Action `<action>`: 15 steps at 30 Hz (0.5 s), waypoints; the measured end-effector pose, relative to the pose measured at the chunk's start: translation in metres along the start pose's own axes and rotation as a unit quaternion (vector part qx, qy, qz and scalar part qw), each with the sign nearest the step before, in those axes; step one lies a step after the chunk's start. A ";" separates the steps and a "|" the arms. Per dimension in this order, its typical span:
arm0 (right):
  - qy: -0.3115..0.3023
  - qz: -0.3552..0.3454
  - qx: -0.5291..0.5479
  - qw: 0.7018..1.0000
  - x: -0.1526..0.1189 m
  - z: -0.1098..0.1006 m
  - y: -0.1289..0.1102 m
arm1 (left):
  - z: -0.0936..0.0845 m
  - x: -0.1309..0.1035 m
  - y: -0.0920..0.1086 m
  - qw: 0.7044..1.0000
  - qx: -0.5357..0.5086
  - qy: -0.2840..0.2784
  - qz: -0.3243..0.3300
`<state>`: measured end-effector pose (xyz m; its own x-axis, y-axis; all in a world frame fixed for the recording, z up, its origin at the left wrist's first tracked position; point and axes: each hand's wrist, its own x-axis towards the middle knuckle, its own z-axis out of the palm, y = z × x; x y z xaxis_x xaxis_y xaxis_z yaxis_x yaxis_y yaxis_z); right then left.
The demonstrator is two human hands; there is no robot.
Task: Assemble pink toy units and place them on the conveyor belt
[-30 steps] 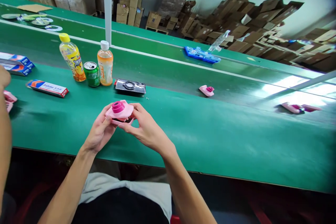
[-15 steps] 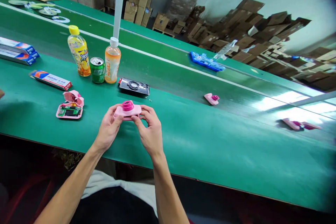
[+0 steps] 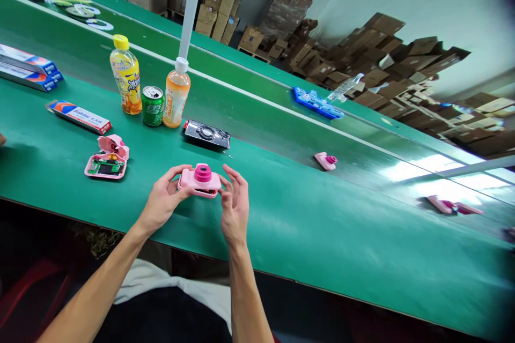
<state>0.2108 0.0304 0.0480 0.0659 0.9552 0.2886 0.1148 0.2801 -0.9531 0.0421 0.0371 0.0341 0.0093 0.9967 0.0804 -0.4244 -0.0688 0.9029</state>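
A pink toy camera [image 3: 200, 181] with a darker pink lens faces up above the green table. A dark gap shows along its near edge, where the two shell halves stand apart. My left hand [image 3: 163, 198] grips its left end between thumb and fingers. Beside the right end is my right hand [image 3: 235, 204], its fingers apart and the thumb lifted; whether a fingertip touches the shell behind is hard to tell. To the left lies an opened pink camera [image 3: 107, 158], its green circuit board exposed and its other shell half tipped up.
Behind stand a yellow-capped bottle [image 3: 126, 77], a green can [image 3: 153, 106] and an orange drink bottle [image 3: 176, 94]. A black phone-like object [image 3: 206, 134] and a long box [image 3: 80, 117] lie nearby. On the belt are a pink camera [image 3: 325, 161], camera parts [image 3: 454, 206] and a blue tray [image 3: 317, 102].
My right hand has let go its pinch on the camera's right end, its thumb and fingers opening. The camera has come slightly nearer and tilted, in my left hand.
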 end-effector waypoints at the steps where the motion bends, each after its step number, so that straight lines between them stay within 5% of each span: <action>1: -0.019 0.015 0.004 1.000 0.002 -0.002 -0.002 | -0.001 0.000 0.001 1.000 0.004 -0.003 -0.001; 6: -0.092 0.069 -0.019 0.993 0.006 -0.013 -0.012 | 0.000 -0.003 0.000 1.000 -0.007 -0.001 -0.009; 11: -0.091 0.028 -0.047 0.994 0.007 -0.023 -0.017 | 0.000 -0.006 -0.001 0.998 0.011 -0.054 -0.039; 15: -0.122 0.038 -0.055 0.990 0.013 -0.026 -0.020 | -0.001 -0.005 0.001 0.999 0.005 -0.035 -0.035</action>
<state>0.2349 0.0348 0.0726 -0.1622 0.9713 0.1737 0.2271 0.2081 -0.9514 0.0406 0.0322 0.0339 0.1023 0.9937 0.0451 -0.4109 0.0010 0.9117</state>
